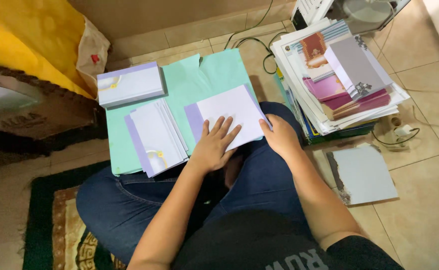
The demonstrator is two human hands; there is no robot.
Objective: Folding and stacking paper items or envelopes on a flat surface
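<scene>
On the green sheet (199, 75), I press my flat, open left hand (213, 147) onto the white card (232, 112); right hand (279, 135) pinches its edge.

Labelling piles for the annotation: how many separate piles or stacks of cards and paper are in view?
4: tall mixed paper stack at upper right, neat lavender-white card stack at upper left, fanned lavender-edged cards beside it, white folded cards under both hands. Others may be hidden.

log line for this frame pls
left hand: flat on white card | right hand: at card's right edge | card: on green sheet | card stack: left
</scene>
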